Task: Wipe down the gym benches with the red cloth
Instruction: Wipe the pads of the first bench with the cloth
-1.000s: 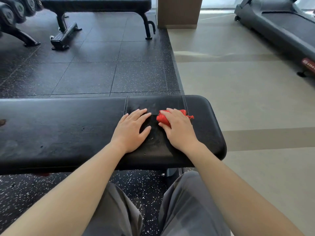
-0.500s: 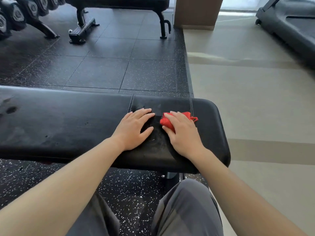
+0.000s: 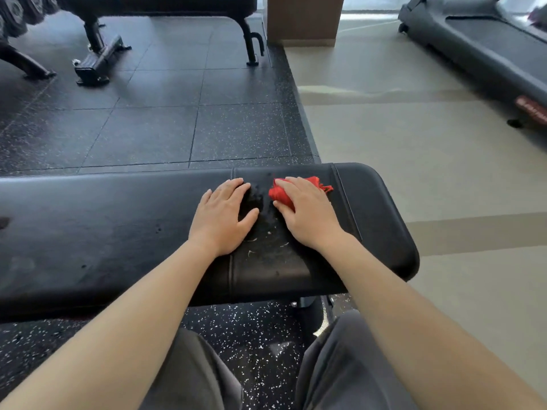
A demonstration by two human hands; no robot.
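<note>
A black padded gym bench point(image 3: 103, 232) runs across the view in front of me, its right end rounded. My right hand point(image 3: 307, 216) presses a bunched red cloth point(image 3: 279, 193) onto the pad near that end; frayed red threads stick out past my fingers. My left hand point(image 3: 222, 217) lies flat on the pad just left of the cloth, fingers slightly spread, holding nothing. Between my hands the pad shows specks and a few pale fibres. A second black bench point(image 3: 165, 4) stands at the far side of the dark floor.
Dark rubber floor tiles point(image 3: 148, 125) lie beyond the bench, beige flooring point(image 3: 414, 161) to the right. A treadmill point(image 3: 485, 51) stands at the far right, a brown pillar point(image 3: 303, 19) at the back, a dumbbell rack point(image 3: 17, 22) at the far left. My grey-trousered knees sit below the bench.
Both hands stay in nearly the same spot on the pad with the cloth under the right one. The view has shifted, swinging left and then back right.
</note>
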